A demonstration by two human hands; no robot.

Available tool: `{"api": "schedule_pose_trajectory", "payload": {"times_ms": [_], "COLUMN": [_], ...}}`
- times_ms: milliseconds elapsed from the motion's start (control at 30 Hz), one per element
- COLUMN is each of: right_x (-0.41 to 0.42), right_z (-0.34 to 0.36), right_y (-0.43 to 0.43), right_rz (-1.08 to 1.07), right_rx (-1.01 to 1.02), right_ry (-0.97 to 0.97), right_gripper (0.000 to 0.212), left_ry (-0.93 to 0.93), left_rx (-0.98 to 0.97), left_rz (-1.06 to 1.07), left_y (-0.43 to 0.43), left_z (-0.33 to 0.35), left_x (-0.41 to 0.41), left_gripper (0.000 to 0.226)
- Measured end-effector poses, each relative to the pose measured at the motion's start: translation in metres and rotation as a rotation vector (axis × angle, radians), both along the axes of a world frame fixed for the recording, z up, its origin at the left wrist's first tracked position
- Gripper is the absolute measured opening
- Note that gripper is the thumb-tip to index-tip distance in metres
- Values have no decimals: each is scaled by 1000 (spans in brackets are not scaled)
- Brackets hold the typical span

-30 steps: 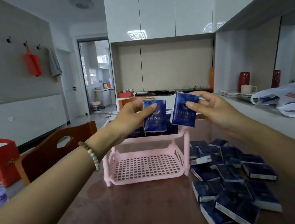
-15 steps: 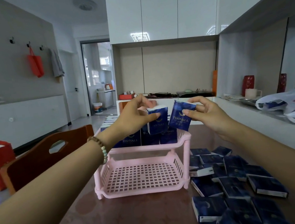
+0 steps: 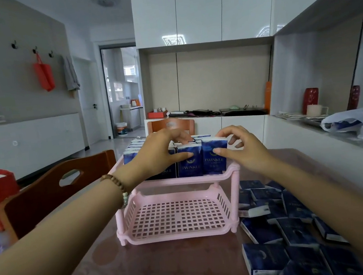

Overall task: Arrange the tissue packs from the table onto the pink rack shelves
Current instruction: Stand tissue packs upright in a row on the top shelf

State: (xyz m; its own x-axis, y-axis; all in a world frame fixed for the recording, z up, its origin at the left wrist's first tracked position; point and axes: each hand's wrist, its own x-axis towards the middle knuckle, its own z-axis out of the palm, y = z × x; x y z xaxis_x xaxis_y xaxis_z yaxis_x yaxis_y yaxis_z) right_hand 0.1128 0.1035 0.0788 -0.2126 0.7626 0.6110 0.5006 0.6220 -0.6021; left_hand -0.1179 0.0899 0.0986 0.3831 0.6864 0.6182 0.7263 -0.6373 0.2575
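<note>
The left hand (image 3: 157, 154) pinches a pack (image 3: 189, 162), thumb on its front face and fingers over its top edge. The right hand (image 3: 239, 147) pinches the next pack (image 3: 214, 156) the same way, thumb on the front, index on the top, the other fingers curled loose behind. A second ago both packs were held in the air above the rack (image 3: 179, 203); now they stand on its top shelf, side by side and touching at the front right. Both stand upright, long axis vertical, printed face toward the camera, white top edge up.

The top shelf holds rows of more upright packs behind and to the left of these two. The bottom shelf is bare grid. The rack stands on the table (image 3: 147, 274), and a loose heap of packs (image 3: 285, 227) lies flat just to its right, pointing various ways. The left wrist wears a bead bracelet (image 3: 119, 188).
</note>
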Motion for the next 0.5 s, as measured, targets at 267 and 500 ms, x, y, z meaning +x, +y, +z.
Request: {"api": "schedule_pose_trajectory", "payload": {"times_ms": [267,500], "right_x": [-2,-1], "right_z": [-12,-15], "right_y": [2,-3], "right_rz": [11,70], "right_rx": [-14,-63], "right_ry": [-84,-54], "right_gripper": [33,41], "left_ry": [113,244], "left_rx": [46,5], "left_rz": [62,149], "left_y": [-4,-7], "left_z": [-1,-7], "left_x": [-1,2], "left_gripper": [37,47]}}
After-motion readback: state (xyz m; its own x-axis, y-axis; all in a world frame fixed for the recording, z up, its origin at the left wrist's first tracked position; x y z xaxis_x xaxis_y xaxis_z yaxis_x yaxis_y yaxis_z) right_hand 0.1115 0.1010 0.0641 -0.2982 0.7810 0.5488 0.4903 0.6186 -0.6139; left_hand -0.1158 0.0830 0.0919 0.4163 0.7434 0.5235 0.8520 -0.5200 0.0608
